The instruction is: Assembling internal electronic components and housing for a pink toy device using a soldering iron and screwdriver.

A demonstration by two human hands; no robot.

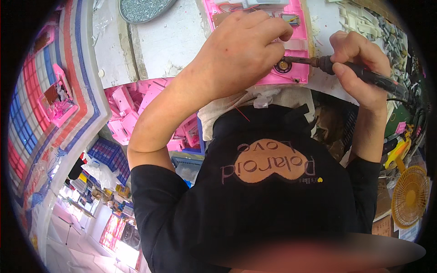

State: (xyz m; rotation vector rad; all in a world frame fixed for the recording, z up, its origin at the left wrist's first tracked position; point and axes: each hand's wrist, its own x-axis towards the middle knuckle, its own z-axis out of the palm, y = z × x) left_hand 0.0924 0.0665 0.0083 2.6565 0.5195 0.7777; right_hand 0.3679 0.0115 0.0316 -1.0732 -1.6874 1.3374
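My right hand (362, 68) is wrapped round the black handle of a soldering iron (377, 81). Its metal shaft points left, with the tip over a small round speaker (283, 67) in an open pink plastic housing (297, 44). My left hand (243, 50) rests over the housing, its fingers curled together close to the iron's tip. Whatever those fingers pinch is hidden behind the hand. Thin wires and a grey part (261, 2) show at the housing's far end, beside a small metal-framed component (290, 19).
A round tray of small screws (148, 19) stands at the far left of the white worktop (170, 41). Pink plastic shells (125, 111) are heaped below its left edge. Small white and grey parts (387, 45) cover the right side, with a yellow fan (410, 196) nearer me.
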